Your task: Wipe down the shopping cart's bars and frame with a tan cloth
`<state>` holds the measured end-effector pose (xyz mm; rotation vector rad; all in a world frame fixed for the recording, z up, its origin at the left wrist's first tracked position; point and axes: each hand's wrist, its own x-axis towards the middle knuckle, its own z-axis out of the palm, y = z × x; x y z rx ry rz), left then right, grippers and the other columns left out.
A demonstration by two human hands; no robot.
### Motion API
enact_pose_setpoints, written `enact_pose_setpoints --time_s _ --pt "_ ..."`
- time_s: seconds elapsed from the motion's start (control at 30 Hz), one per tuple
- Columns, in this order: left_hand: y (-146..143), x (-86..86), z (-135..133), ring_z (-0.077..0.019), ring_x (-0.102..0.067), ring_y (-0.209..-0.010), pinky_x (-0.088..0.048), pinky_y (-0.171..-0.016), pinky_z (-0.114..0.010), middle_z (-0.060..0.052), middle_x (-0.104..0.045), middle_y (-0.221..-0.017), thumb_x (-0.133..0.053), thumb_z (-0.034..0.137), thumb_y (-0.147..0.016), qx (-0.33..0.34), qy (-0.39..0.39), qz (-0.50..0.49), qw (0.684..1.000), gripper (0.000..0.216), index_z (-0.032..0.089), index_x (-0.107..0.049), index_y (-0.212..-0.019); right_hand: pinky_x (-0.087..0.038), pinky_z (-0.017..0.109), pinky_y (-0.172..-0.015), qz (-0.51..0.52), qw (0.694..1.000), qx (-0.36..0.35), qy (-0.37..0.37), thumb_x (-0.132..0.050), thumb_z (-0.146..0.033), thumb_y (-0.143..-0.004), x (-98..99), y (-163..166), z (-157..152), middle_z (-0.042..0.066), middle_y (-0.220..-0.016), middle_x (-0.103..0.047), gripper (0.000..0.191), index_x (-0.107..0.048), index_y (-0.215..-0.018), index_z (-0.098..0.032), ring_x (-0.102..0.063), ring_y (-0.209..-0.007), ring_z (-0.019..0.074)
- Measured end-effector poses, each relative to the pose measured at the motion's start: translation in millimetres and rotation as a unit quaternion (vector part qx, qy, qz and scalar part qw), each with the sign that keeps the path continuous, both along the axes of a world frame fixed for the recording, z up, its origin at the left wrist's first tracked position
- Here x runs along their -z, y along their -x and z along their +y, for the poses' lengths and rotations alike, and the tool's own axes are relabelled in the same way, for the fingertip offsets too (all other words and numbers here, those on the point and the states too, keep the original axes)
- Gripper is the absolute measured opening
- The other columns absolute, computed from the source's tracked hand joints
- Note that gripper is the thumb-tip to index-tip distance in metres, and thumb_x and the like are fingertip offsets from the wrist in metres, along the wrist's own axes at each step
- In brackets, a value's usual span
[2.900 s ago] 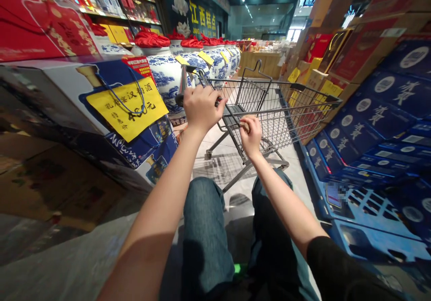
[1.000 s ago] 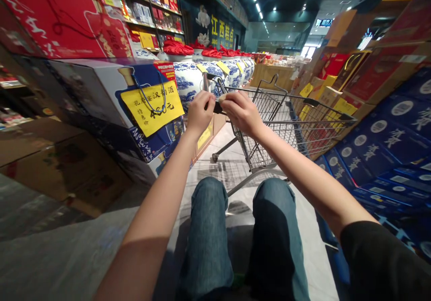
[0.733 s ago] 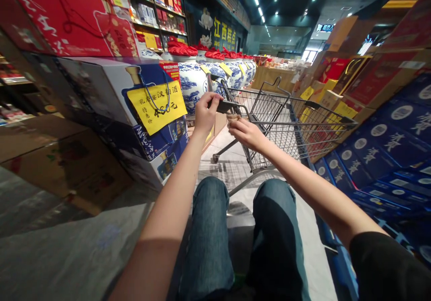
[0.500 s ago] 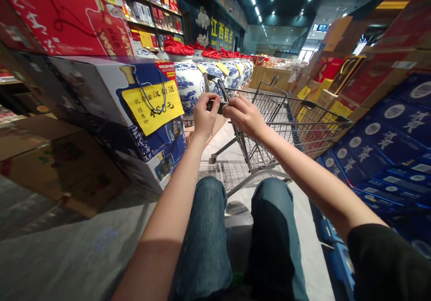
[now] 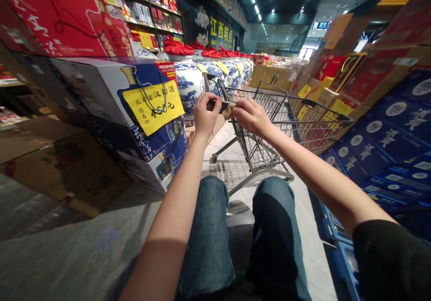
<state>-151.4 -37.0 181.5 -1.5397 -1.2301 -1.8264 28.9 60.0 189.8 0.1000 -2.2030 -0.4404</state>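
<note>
Farther right than half a second ago, the right hand [image 5: 252, 116] pinches a tan wad [image 5: 229, 111] (material unclear) at the handle [image 5: 223, 106] of the shopping cart [image 5: 286, 122]; the left hand [image 5: 205, 117] has its fingers clamped around that handle.

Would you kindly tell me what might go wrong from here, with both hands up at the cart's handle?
The cart stands on wheels, so a push on its handle could roll it. The blue-and-white jars appear close behind the handle, so a swing might knock one. The tan wad sits at the right hand's fingertips and could slip.
</note>
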Motion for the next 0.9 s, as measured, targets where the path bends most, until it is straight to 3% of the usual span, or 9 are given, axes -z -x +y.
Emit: enact_pose_setpoints --time_s 0.13,0.2,0.33,0.4,0.57,0.63,0.77,0.9 --pt "2 -0.6 9 -0.0206 -0.065 -0.086 -0.052 -0.081 -0.035 -0.002 -0.067 -0.085 -0.064 0.029 -0.093 0.04 -0.001 -0.031 0.999 0.013 0.026 -0.057 -0.082 -0.054 0.038 -0.073 -0.035 0.997 0.026 -0.061 -0.042 -0.022 -0.104 28.2 -26 5 0.011 -0.104 -0.068 0.026 -0.068 -0.102 -0.02 -0.058 -0.087 0.0204" --pt "4 -1.3 14 -0.0199 -0.064 -0.082 -0.051 -0.078 -0.035 -0.001 -0.066 -0.082 -0.065 0.03 -0.092 0.045 0.006 -0.052 0.998 0.015 0.026 -0.056 -0.08 -0.055 0.038 -0.075 -0.04 0.997 0.032 -0.065 -0.041 -0.023 -0.105 22.7 -25 4 0.011 -0.106 -0.068 0.027 -0.068 -0.105 -0.02 -0.058 -0.09 0.0207" --pt "6 -2.1 16 -0.0181 -0.062 -0.078 -0.05 -0.075 -0.034 -0.001 -0.065 -0.078 -0.065 0.032 -0.092 0.026 0.014 -0.071 0.997 0.018 0.026 -0.056 -0.077 -0.054 0.043 -0.085 -0.021 0.999 0.032 -0.015 -0.038 -0.026 -0.106 -8.0 1 2 0.01 -0.112 -0.066 0.03 -0.067 -0.113 -0.023 -0.058 -0.099 0.0217" --pt "6 -2.0 14 -0.0178 -0.063 -0.079 -0.05 -0.076 -0.033 -0.001 -0.066 -0.08 -0.065 0.032 -0.092 0.025 0.014 -0.065 0.997 0.017 0.026 -0.057 -0.078 -0.054 0.044 -0.088 -0.016 0.999 0.024 -0.015 -0.038 -0.025 -0.106 -8.6 7 3 0.011 -0.115 -0.066 0.031 -0.067 -0.116 -0.023 -0.058 -0.101 0.0221" --pt "7 -1.1 15 -0.0174 -0.064 -0.081 -0.05 -0.076 -0.033 -0.001 -0.066 -0.081 -0.068 0.029 -0.091 0.061 0.003 -0.056 0.997 0.015 0.025 -0.059 -0.079 -0.055 0.038 -0.079 -0.012 0.994 0.018 -0.103 -0.042 -0.017 -0.104 40.9 -21 11 0.014 -0.114 -0.068 0.028 -0.068 -0.114 -0.015 -0.057 -0.096 0.022" --pt "9 -0.3 19 -0.0167 -0.063 -0.08 -0.049 -0.075 -0.032 0.0 -0.065 -0.08 -0.069 0.027 -0.091 0.064 -0.007 -0.055 0.996 0.015 0.025 -0.059 -0.079 -0.055 0.038 -0.08 -0.032 0.992 0.026 -0.12 -0.042 -0.016 -0.103 52.3 -32 12 0.013 -0.113 -0.068 0.028 -0.069 -0.111 -0.015 -0.056 -0.095 0.0215" --pt "15 2.0 26 -0.0155 -0.061 -0.076 -0.047 -0.073 -0.031 0.001 -0.063 -0.079 -0.07 0.027 -0.092 0.068 -0.028 -0.058 0.996 0.017 0.024 -0.059 -0.079 -0.054 0.038 -0.083 -0.091 0.989 0.042 -0.109 -0.038 -0.018 -0.105 33.6 -29 13 0.012 -0.119 -0.067 0.032 -0.067 -0.118 -0.017 -0.056 -0.097 0.0211" --pt "19 3.8 27 -0.016 -0.06 -0.077 -0.048 -0.073 -0.031 0.0 -0.063 -0.08 -0.07 0.034 -0.094 0.074 -0.025 -0.058 0.995 0.02 0.024 -0.059 -0.08 -0.053 0.046 -0.089 -0.062 0.997 0.039 -0.035 -0.035 -0.02 -0.105 17.3 -20 17 0.015 -0.122 -0.064 0.038 -0.061 -0.132 -0.018 -0.055 -0.106 0.0251"
